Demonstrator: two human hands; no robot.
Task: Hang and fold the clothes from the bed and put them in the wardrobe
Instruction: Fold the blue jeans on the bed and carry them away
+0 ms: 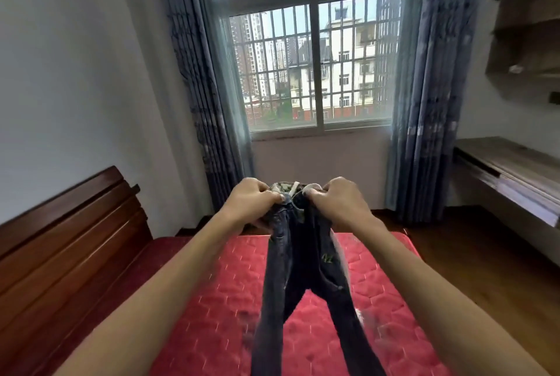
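Note:
A pair of dark blue jeans (pixel 303 260) hangs in the air over the bed, held up by its waistband. My left hand (pixel 251 201) grips the left side of the waistband and my right hand (pixel 338 201) grips the right side, the two fists close together. Both legs dangle down toward the bottom of the view, spread slightly apart. Under them lies the red quilted mattress (pixel 224 290). The wardrobe is out of view.
A dark wooden headboard (pixel 66 239) runs along the left. Straight ahead is a barred window (pixel 312 57) flanked by blue curtains (pixel 430 102). A wooden desk (pixel 512 172) and wall shelves (pixel 527 26) stand at the right, with wooden floor between bed and desk.

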